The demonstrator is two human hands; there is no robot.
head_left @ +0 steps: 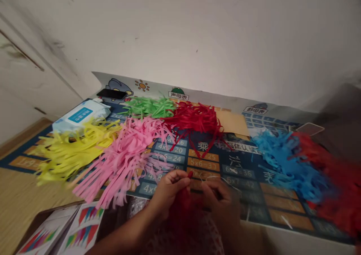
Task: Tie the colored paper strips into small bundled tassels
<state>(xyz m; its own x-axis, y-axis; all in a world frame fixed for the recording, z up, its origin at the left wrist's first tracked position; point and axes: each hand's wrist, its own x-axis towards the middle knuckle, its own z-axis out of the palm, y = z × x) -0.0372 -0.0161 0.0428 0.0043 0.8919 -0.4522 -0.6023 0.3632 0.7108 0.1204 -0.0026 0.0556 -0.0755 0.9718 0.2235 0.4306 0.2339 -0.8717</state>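
Red fringe (182, 204): one, tip pinched by left hand (168, 189);
Right hand (221, 198): blurred, grip unclear;
Surface (248, 198): two red bundles (197, 118); one each: blue bundle (290, 165), green bundle (150, 106), pink bundle (124, 155) touching yellow bundle (70, 150), wipes pack (81, 115), phone (111, 94).

And here's the red fringe bundle (182, 211), gathered and pinched at the top, its small twisted tip poking up in front of the printed mat (170, 158)! Down go the soft strands, spilling loosely past the mat's near edge, dark red and blurred, their lower ends too murky to pick out. And there's the pale thread (231, 184), thin, loosely curved, one stretch just right of the red tip, another farther right, both seen against the mat's near part.
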